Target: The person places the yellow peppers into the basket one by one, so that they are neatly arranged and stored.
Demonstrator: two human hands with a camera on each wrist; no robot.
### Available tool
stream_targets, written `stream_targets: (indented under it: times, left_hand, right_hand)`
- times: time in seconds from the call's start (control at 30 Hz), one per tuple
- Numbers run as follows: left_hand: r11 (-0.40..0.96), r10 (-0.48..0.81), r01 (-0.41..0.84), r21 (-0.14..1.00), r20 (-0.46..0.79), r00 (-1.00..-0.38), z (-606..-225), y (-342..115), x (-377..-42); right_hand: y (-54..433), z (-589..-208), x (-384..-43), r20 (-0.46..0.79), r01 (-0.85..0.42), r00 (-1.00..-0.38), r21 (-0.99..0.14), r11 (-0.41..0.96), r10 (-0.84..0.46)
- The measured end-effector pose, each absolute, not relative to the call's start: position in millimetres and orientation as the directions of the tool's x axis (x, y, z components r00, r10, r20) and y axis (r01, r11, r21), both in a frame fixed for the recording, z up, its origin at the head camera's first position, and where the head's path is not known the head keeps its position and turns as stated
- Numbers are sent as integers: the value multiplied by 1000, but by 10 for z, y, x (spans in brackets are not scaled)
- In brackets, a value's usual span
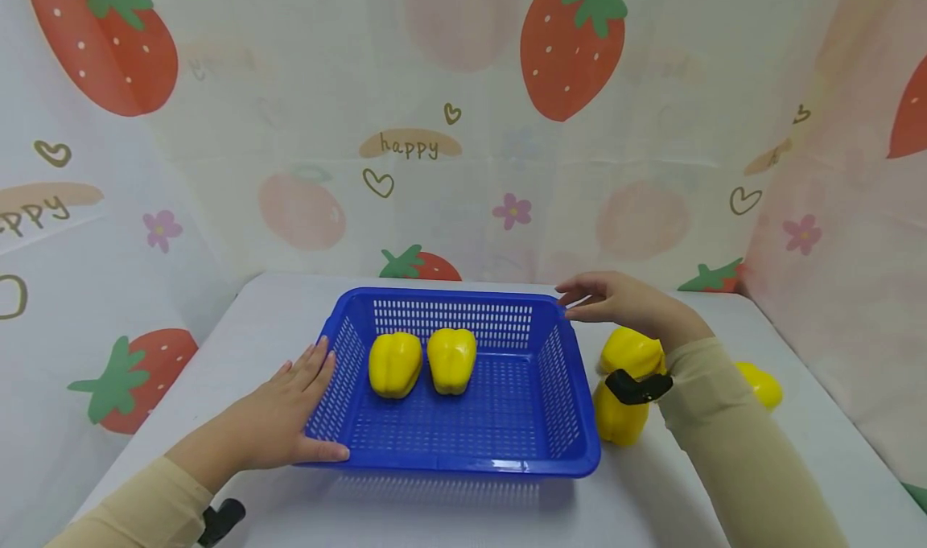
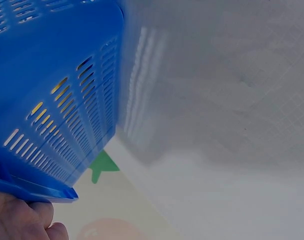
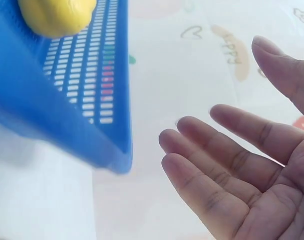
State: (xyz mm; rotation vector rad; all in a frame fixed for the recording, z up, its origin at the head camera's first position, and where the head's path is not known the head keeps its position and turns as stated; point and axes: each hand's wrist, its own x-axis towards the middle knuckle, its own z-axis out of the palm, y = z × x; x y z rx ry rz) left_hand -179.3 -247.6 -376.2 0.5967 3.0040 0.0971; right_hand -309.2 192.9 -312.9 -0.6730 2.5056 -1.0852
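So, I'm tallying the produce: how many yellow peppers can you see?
5: the left pepper and right pepper inside the blue basket; a far pepper and near pepper to its right; an outer pepper beyond the right forearm. That forearm may hide more.

White counter point(image 1: 282, 315) before me; beyond it, a pale backdrop point(image 1: 326, 65) printed with red strawberries point(image 1: 572, 53), pink flowers point(image 1: 512, 211), outlined hearts point(image 1: 452, 114) and "happy" lettering point(image 1: 409, 145); similarly printed panels point(image 1: 80, 298) flank me left and right.
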Motion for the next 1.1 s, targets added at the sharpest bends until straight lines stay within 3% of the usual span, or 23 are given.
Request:
stream_targets:
  times: [0.4, 0.73, 1.1]
  left_hand:
    - [921, 386, 382, 72, -51, -921, -3765, -2466, -1795]
    - [921, 386, 381, 77, -55, -921, -3766, -2461, -1792]
    - [920, 388, 384, 80, -45, -920, -3793, -2484, -1805]
  right_hand:
    - [2320, -3189, -3016, -94, -288, -838, -760, 582, -538]
    - [2614, -3261, -2877, -111, -266, -875, -704, 659, -471]
    - [2829, -3426, -2760, -164, -182, -894, -717, 672, -417]
